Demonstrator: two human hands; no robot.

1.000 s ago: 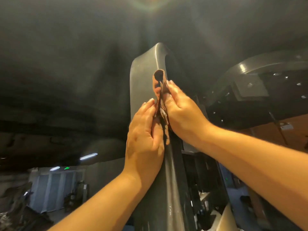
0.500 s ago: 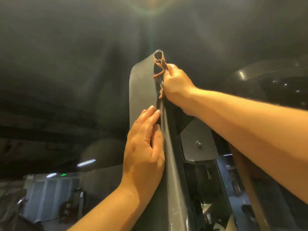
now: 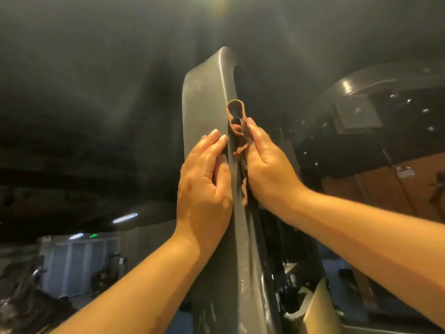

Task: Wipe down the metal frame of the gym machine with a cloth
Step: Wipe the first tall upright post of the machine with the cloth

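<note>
We look up along the grey metal frame [image 3: 207,100] of the gym machine, an upright post with a smooth, slightly glossy painted face that bends over at its top and carries a few pale scuffs low down. Behind it the ceiling [image 3: 96,68] is dark and bare, with a lens flare at the upper edge. Far off at the lower left a strip light [image 3: 125,218] glows above pale panels [image 3: 72,266], and beside it sits a small green lit sign [image 3: 94,235], too small for us to read. To the right a curved grey arm [image 3: 375,79] of the machine runs overhead with a flat bracket plate [image 3: 358,114] under it. Past these stands a wood-coloured wall [image 3: 375,189] bearing what may be a white label [image 3: 405,173], its print blurred beyond reading. We find no brand mark on the frame. Our left hand [image 3: 204,184] lies flat against the post's broad face, fingers straight and together, holding nothing. Our right hand [image 3: 267,169] grips the brown cloth [image 3: 237,116] against the post's right edge. The cloth stands up in a folded loop above the fingertips, and a ragged strip of it trails down beside the palm.
</note>
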